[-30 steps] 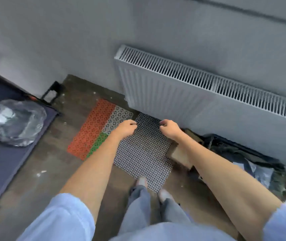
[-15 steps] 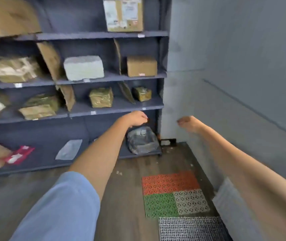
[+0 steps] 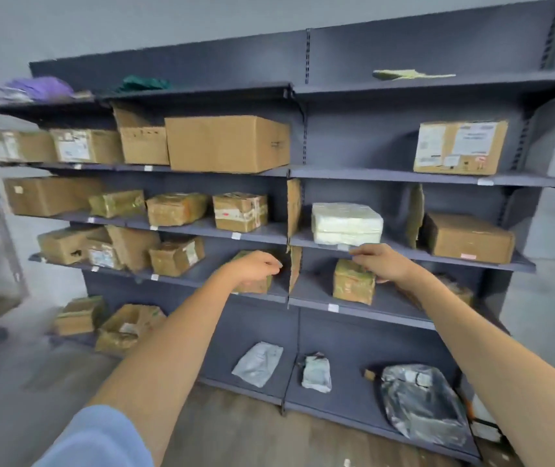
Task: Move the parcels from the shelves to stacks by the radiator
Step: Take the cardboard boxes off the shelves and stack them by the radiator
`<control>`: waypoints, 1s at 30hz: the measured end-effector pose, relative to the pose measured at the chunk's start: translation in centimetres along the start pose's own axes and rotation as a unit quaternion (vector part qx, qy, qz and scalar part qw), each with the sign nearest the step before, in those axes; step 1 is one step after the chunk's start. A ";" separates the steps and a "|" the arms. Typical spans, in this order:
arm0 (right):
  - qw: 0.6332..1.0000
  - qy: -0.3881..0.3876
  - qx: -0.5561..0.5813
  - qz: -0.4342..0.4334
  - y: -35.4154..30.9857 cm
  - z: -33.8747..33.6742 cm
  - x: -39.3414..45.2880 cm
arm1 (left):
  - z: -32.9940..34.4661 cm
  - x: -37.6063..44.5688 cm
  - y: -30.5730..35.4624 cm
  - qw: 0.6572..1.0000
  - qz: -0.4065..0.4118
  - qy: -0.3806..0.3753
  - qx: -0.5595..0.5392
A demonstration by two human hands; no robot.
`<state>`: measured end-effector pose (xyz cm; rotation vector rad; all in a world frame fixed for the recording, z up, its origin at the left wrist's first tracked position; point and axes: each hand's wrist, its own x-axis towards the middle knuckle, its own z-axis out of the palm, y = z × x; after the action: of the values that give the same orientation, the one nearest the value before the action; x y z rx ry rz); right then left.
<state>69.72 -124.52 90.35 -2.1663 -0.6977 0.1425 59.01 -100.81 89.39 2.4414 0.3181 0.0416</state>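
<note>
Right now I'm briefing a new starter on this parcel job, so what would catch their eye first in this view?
Probably the two bare arms reaching at the dark grey shelving: the left hand in front of a taped parcel, the right hand just above another tape-wrapped parcel. Next, the white wrapped block one shelf up, pale among brown cartons, and the crumpled silver bag at bottom right.

Two hands point(image 3: 256, 266); three grey plastic bags point(image 3: 258, 364); one white parcel point(image 3: 347, 224)
</note>
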 end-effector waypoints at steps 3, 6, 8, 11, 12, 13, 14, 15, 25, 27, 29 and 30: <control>0.998 0.013 0.036 -0.046 -4.9 3.2 5.1 | -7.1 1.5 -4.6 0.999 -0.030 0.037 0.001; 0.995 0.010 0.073 -0.066 -7.8 6.2 9.9 | -12.3 3.8 -9.3 0.994 -0.050 0.081 -0.046; 0.995 0.004 0.074 -0.073 -8.5 8.1 13.1 | -14.3 5.8 -12.1 0.991 -0.061 0.093 -0.069; 0.994 -0.005 0.070 -0.079 -9.1 10.5 18.0 | -16.1 9.5 -15.5 0.986 -0.074 0.099 -0.112; 0.995 -0.009 0.067 -0.079 -9.4 11.1 19.9 | -16.6 11.1 -16.3 0.985 -0.077 0.099 -0.119; 0.995 -0.012 0.065 -0.079 -9.7 11.5 21.8 | -17.3 12.5 -16.9 0.985 -0.080 0.097 -0.116; 0.995 -0.015 0.066 -0.078 -10.2 11.9 23.8 | -17.9 14.0 -17.2 0.988 -0.080 0.093 -0.099; 0.994 -0.017 0.073 -0.076 -10.7 12.1 25.8 | -18.8 15.6 -17.4 0.990 -0.078 0.089 -0.070; 0.969 0.113 0.178 -0.125 -17.8 11.2 44.3 | -32.0 29.9 -19.2 0.963 -0.032 0.265 -0.036; 0.963 0.149 0.184 -0.126 -17.8 12.6 45.8 | -32.4 32.0 -20.7 0.952 -0.036 0.287 -0.105; 0.960 0.157 0.191 -0.128 -17.7 13.9 46.9 | -33.4 33.9 -21.7 0.926 -0.059 0.340 -0.152; 0.961 0.154 0.188 -0.131 -17.7 14.3 47.5 | -34.2 34.7 -22.1 0.909 -0.069 0.372 -0.172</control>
<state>97.13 -80.79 100.81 -1.6679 -0.7039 -0.1873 84.09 -54.85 100.37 1.9515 0.7437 0.9028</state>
